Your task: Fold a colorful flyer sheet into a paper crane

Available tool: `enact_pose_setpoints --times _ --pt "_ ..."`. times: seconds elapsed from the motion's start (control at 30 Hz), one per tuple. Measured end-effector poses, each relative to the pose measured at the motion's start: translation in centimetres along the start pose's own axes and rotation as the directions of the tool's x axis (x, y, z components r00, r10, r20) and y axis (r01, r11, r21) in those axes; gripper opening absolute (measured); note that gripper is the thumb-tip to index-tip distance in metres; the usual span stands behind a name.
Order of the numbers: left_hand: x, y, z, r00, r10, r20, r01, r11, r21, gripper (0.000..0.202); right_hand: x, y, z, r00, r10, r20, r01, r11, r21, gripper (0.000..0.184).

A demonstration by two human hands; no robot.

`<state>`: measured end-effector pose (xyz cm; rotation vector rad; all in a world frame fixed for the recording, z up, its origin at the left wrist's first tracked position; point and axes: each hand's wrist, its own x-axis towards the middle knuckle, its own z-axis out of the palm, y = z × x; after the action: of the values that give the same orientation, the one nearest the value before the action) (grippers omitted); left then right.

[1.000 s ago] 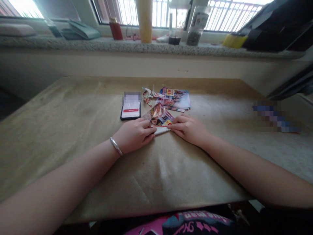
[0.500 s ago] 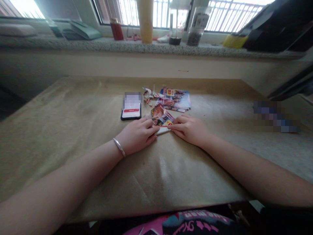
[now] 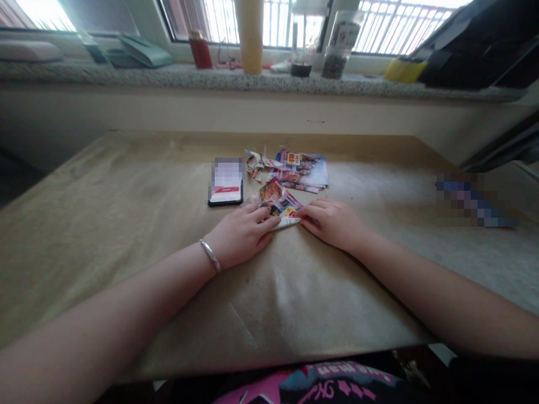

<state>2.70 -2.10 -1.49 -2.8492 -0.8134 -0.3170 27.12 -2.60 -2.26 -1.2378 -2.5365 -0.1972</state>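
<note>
A colourful printed sheet of paper (image 3: 278,197) lies on the table between my hands, its near edge folded over to show a white strip. My left hand (image 3: 244,233) presses on the left part of that fold, with the fingers together and a silver bangle at the wrist. At the right end of the fold, my right hand (image 3: 332,223) pinches the paper between thumb and fingers. Just beyond lies a stack of similar printed sheets (image 3: 309,171). A folded paper piece with pointed ends (image 3: 256,163) touches the stack's left side.
A phone (image 3: 226,188) with a lit screen lies left of the paper on the cloth-covered table (image 3: 147,224). Toward the right edge is a blurred-out flat object (image 3: 474,202). Bottles, a red jar (image 3: 200,50) and a dark bag (image 3: 480,50) stand on the windowsill.
My right hand has slid slightly right along the fold to the paper's corner. My left hand has shifted a little to the right, still on the paper.
</note>
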Motion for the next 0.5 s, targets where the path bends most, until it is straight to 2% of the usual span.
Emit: enact_pose_setpoints --times 0.23,0.5 --pt "0.1 0.7 0.2 0.998 -0.061 -0.006 0.061 0.998 0.019 0.036 -0.2 0.9 -0.5 0.997 0.063 0.047 -0.066 0.997 0.049 0.016" --pt "0.1 0.6 0.1 0.999 -0.048 0.019 0.047 0.998 0.041 0.041 -0.5 2.2 -0.9 0.997 0.022 0.080 -0.032 0.990 0.134 0.016"
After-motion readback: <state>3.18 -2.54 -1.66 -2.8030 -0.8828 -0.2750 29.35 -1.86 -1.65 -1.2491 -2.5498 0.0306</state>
